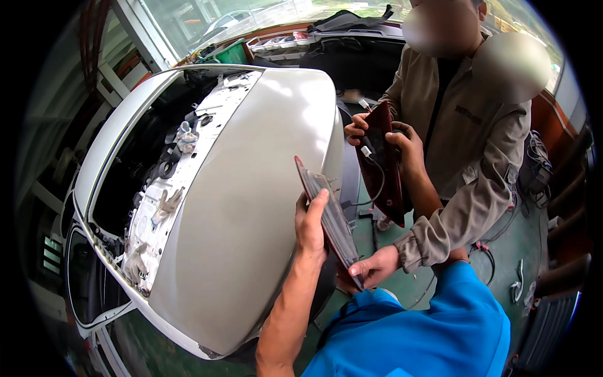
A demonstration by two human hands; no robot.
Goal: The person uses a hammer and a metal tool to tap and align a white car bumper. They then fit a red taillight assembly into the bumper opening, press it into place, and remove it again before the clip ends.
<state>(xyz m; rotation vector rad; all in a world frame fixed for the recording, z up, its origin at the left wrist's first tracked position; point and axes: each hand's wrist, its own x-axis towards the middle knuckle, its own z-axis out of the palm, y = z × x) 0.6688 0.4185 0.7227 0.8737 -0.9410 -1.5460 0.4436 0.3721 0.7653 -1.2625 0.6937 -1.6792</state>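
My left hand [312, 223] is closed around the side of a long tail light [336, 220] with a greyish face and red edge. A co-worker's hand [377, 267] grips that light's lower end. My right hand [408, 147], its forearm passing behind the co-worker's sleeve, grips a dark red tail light [392, 188], thumb on its dark inner side. The co-worker's other hand [357, 129] holds the opposite edge. A black cable [382, 179] loops between the two lights, with a white plug [366, 151] in front of the red one.
To the left stands a car body with a beige trunk lid [251, 157] and a white stripped panel [195, 151] bearing work gloves [166, 206]. A co-worker in a tan jacket [465, 163] stands opposite. Cables and a metal tool [517, 283] lie on the green floor [433, 295].
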